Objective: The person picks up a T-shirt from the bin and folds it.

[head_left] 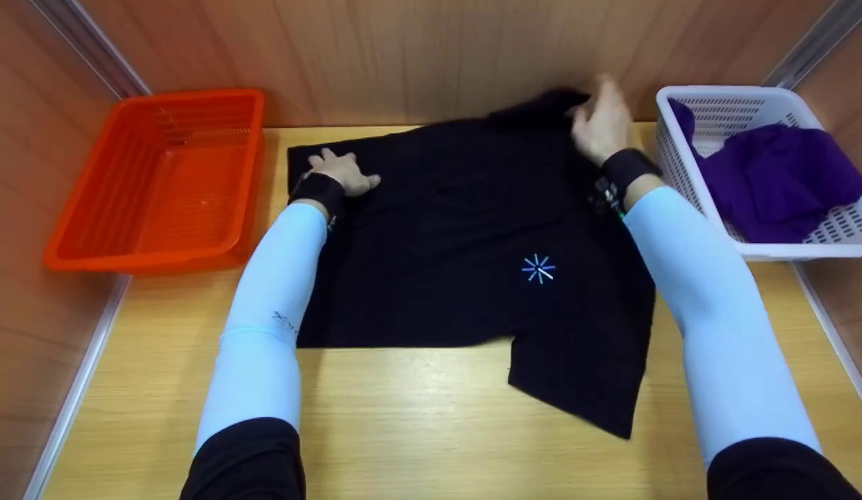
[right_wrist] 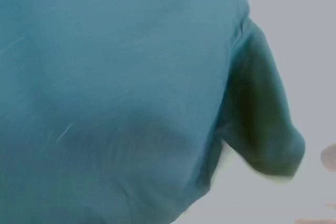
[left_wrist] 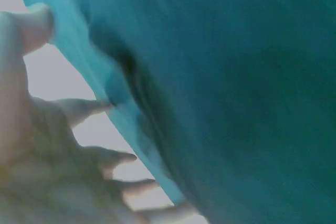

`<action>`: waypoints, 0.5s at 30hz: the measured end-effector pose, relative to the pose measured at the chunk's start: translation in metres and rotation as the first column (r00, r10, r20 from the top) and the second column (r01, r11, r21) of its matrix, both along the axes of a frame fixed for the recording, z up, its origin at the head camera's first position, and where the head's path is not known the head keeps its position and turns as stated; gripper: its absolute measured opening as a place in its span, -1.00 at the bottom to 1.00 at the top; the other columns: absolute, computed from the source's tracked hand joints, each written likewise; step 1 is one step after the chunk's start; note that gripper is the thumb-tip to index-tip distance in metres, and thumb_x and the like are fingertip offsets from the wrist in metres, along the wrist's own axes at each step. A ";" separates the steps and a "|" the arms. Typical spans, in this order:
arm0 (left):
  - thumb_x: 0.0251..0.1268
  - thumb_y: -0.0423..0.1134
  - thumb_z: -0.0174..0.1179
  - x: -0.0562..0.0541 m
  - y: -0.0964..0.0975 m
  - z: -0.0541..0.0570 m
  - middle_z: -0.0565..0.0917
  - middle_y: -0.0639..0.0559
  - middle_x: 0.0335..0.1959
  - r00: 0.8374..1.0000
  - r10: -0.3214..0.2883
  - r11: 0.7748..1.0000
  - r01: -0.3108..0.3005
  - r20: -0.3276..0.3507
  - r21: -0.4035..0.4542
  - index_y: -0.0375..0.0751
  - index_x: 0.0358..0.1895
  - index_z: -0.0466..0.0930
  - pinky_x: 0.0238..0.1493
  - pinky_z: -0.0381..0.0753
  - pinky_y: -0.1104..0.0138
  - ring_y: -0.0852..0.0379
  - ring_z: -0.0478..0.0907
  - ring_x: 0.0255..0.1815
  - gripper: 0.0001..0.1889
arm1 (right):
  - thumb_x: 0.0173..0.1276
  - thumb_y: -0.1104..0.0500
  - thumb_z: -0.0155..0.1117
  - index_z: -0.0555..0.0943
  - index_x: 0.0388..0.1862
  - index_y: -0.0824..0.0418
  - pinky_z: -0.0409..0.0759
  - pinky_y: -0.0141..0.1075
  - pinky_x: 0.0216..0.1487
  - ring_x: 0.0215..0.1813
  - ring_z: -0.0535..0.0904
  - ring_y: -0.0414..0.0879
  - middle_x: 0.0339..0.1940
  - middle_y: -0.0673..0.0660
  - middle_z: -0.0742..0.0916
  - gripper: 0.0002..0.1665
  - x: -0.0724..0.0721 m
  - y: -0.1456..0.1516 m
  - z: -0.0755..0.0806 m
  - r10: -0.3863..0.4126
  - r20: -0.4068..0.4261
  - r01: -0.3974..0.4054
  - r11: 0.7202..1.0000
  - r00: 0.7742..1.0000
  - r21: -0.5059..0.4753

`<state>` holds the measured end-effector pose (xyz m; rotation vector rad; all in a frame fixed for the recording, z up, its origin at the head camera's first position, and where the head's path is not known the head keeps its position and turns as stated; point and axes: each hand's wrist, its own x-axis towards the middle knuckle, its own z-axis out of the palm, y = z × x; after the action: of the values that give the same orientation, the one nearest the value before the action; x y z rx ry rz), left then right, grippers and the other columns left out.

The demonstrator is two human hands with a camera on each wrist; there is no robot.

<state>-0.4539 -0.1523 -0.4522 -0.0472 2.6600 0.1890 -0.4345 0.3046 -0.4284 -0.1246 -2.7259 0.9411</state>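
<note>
In the head view, a black shirt (head_left: 431,229) lies spread on the wooden table (head_left: 403,430), and it serves as the landmark here. Its near sleeve (head_left: 576,389) points toward the person at the lower right, while its far sleeve (head_left: 542,107) sticks out toward the wooden back wall (head_left: 368,62). The left hand (head_left: 342,170) rests on the shirt's far left corner, fingers spread and thumb out, gripping nothing. The right hand (head_left: 603,125), blurred, is at the shirt's far right, just beside the tip of the far sleeve, its fingers loosely extended. Left of the shirt stands an orange basket (head_left: 142,262); right of it, a white basket (head_left: 813,250) with a purple cloth (head_left: 771,180) inside. Light blue arm sleeves (head_left: 260,361) cover both forearms, and a black wristband (head_left: 316,189) circles each wrist. In the left wrist view the shirt looks teal; the left hand's fingers are spread toward its edge, with a raised crease running through the fabric. In the right wrist view the shirt fills most of the left side, one sleeve hanging out rightward; a right fingertip shows apart from that sleeve, so the hand holds no cloth there.
</note>
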 end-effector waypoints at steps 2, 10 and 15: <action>0.66 0.34 0.01 0.003 0.012 0.004 -0.08 -0.56 0.84 0.997 0.078 0.995 -0.078 -0.001 -0.066 -0.16 0.85 0.10 0.58 0.44 -0.45 -0.61 -0.03 0.79 -0.06 | 0.60 0.15 0.16 0.31 0.73 0.35 0.38 0.30 0.73 0.69 0.40 0.49 0.71 0.47 0.46 -0.21 0.010 -0.010 -0.013 0.145 0.024 -0.147 0.980 0.989 0.136; 0.76 0.43 -0.38 0.008 0.016 0.015 -0.12 -0.56 0.86 0.994 -0.016 1.000 0.018 0.110 -0.015 -0.32 0.86 -0.07 0.86 -0.01 -0.36 -0.58 -0.17 0.89 -0.01 | 0.61 -0.31 0.23 0.08 0.89 0.18 0.42 0.55 0.59 0.78 0.16 0.60 0.85 0.54 0.15 0.12 0.043 -0.025 -0.048 0.217 0.426 -0.388 0.844 0.878 0.370; 0.44 0.73 -0.10 0.008 -0.002 -0.003 -0.58 -0.41 0.85 0.999 -0.007 0.990 0.002 0.040 0.139 -0.01 0.89 -0.47 0.83 -0.39 -0.48 -0.52 -0.64 0.88 0.30 | 0.61 -0.57 0.05 -0.25 0.93 0.20 0.36 0.53 0.64 0.76 0.12 0.70 0.85 0.64 -0.15 0.36 0.043 -0.019 -0.042 0.111 0.582 -0.409 0.814 0.806 0.411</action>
<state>-0.4455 -0.1540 -0.4549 0.0002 2.5992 0.3679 -0.3917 0.2852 -0.4701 0.1400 -3.4931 0.1744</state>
